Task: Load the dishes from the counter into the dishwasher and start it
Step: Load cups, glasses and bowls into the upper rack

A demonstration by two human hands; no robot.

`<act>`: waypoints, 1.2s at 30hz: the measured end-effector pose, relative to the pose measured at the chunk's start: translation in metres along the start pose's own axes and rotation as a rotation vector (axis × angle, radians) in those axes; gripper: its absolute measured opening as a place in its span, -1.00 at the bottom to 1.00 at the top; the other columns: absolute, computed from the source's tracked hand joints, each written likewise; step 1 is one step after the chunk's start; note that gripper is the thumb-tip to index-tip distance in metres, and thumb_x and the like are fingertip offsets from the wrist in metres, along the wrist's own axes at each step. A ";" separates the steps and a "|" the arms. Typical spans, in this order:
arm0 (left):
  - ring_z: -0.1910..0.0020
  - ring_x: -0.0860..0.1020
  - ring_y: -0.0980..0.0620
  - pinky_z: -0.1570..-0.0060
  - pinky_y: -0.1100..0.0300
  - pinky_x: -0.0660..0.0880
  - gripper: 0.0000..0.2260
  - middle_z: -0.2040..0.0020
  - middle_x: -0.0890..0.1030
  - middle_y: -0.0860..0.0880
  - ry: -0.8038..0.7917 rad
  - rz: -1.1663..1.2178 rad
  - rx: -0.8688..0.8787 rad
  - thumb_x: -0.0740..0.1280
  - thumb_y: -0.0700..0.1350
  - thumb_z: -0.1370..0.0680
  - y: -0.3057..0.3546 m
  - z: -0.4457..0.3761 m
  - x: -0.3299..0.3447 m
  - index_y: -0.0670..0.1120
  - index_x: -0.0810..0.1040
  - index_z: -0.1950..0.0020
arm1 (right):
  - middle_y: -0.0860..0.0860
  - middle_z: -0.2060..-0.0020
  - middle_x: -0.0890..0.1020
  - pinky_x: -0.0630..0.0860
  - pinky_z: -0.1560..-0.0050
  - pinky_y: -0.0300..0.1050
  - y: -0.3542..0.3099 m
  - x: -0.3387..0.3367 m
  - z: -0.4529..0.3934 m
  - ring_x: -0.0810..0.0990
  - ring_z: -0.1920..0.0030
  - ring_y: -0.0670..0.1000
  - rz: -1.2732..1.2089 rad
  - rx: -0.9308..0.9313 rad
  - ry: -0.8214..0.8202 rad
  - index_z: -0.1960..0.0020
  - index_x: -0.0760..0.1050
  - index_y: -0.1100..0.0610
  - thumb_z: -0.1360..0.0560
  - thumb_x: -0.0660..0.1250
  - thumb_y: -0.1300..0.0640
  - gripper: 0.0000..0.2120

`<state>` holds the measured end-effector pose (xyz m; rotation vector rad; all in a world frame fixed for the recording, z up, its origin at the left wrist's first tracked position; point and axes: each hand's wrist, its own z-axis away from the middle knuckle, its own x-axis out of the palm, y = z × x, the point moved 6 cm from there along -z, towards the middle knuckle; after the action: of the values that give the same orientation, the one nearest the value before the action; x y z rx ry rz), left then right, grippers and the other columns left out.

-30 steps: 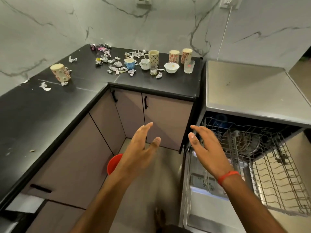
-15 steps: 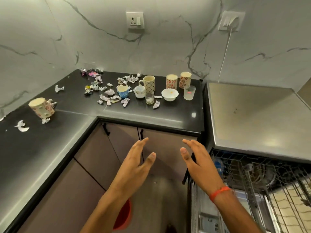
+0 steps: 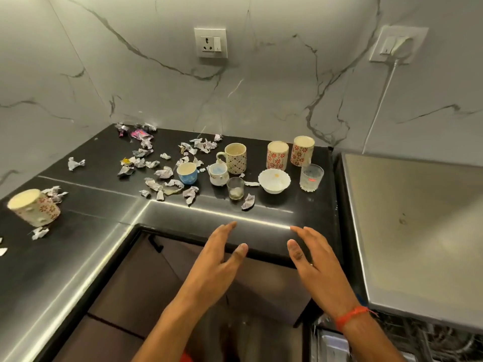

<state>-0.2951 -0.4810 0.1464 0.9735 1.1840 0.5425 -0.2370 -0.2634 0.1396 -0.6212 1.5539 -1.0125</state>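
Note:
Dishes stand at the back right of the black counter (image 3: 198, 215): a white bowl (image 3: 274, 180), a clear glass (image 3: 311, 177), a small glass (image 3: 235, 188), a cream patterned mug (image 3: 235, 158), a small white cup (image 3: 218, 174), a blue cup (image 3: 187, 173) and two red-flowered tumblers (image 3: 277, 155) (image 3: 302, 151). Another flowered mug (image 3: 34, 207) sits far left. My left hand (image 3: 218, 259) and right hand (image 3: 316, 265) hover open and empty over the counter's front edge, well short of the dishes. The dishwasher (image 3: 418, 231) stands at right, its rack barely visible below.
Crumpled paper scraps (image 3: 162, 176) litter the counter around the cups, with coloured wrappers (image 3: 138, 133) in the far corner. A plugged socket (image 3: 398, 44) with a white cable is on the marble wall. Cabinet doors (image 3: 162, 278) lie below the counter.
The view has risen from the dishwasher rack to the counter. Both open hands have moved up and forward to the counter's front edge.

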 end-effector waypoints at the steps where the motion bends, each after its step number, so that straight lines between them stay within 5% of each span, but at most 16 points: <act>1: -0.56 0.20 0.22 -0.49 0.21 0.26 -0.47 -0.58 0.24 0.25 0.002 -0.001 0.007 0.26 0.18 -0.65 -0.002 -0.016 -0.004 0.25 0.20 -0.59 | -0.13 -0.49 0.30 0.19 -0.55 -0.04 -0.003 0.002 -0.013 0.20 -0.52 -0.14 0.012 -0.001 0.001 -0.44 0.39 -0.19 -0.50 0.13 -0.32 -0.45; 5: -0.52 0.24 0.21 -0.46 0.16 0.27 -0.49 -0.56 0.30 0.18 0.000 0.020 0.018 0.28 0.12 -0.65 -0.012 -0.088 -0.020 0.21 0.23 -0.59 | -0.11 -0.49 0.32 0.17 -0.50 -0.16 -0.010 0.015 -0.073 0.22 -0.52 -0.13 0.046 -0.007 0.029 -0.45 0.37 -0.20 -0.51 0.12 -0.32 -0.46; 8: -0.54 0.23 0.18 -0.51 0.09 0.25 -0.46 -0.57 0.30 0.16 -0.022 0.022 0.013 0.30 0.14 -0.64 -0.019 -0.135 -0.035 0.20 0.23 -0.60 | -0.12 -0.51 0.29 0.20 -0.54 -0.05 -0.018 0.028 -0.113 0.20 -0.53 -0.12 0.061 0.022 0.032 -0.46 0.36 -0.22 -0.50 0.12 -0.34 -0.44; 13: -0.43 0.26 0.29 -0.37 0.30 0.21 -0.47 -0.52 0.32 0.18 -0.076 -0.013 0.052 0.31 0.09 -0.65 -0.034 -0.217 -0.060 0.12 0.25 -0.60 | -0.12 -0.48 0.33 0.19 -0.52 -0.11 -0.031 0.054 -0.182 0.21 -0.52 -0.12 0.106 0.060 0.059 -0.46 0.36 -0.19 -0.58 0.19 -0.23 -0.54; 24: -0.56 0.25 -0.07 -0.52 -0.09 0.26 -0.38 -0.59 0.28 -0.07 -0.042 -0.184 0.130 0.38 0.03 -0.61 -0.052 -0.360 -0.071 -0.01 0.22 -0.62 | -0.13 -0.50 0.31 0.12 -0.47 -0.20 -0.060 0.094 -0.284 0.19 -0.52 -0.13 0.183 0.082 -0.003 -0.52 0.29 -0.16 -0.63 0.18 -0.19 -0.53; 31: -0.62 0.11 -0.11 -0.55 -0.10 0.16 -0.20 -0.65 0.15 -0.09 -0.084 -0.401 0.154 0.41 0.18 -0.52 -0.057 -0.414 -0.058 0.05 0.09 -0.65 | -0.10 -0.50 0.30 0.17 -0.38 -0.23 -0.073 0.106 -0.322 0.20 -0.50 -0.12 0.186 0.089 -0.041 -0.54 0.24 -0.14 -0.64 0.20 -0.16 -0.51; 36: -0.55 0.27 -0.15 -0.46 -0.11 0.34 -0.11 -0.63 0.18 -0.07 -0.141 -0.466 0.141 0.50 0.16 -0.45 -0.061 -0.438 -0.049 0.09 0.08 -0.64 | -0.13 -0.50 0.29 0.19 -0.43 -0.20 -0.065 0.108 -0.321 0.21 -0.51 -0.12 0.186 0.134 -0.041 -0.54 0.23 -0.14 -0.64 0.22 -0.15 -0.50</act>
<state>-0.7295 -0.4012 0.0928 0.8020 1.2803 0.0200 -0.5799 -0.2975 0.1426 -0.3945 1.4650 -0.9476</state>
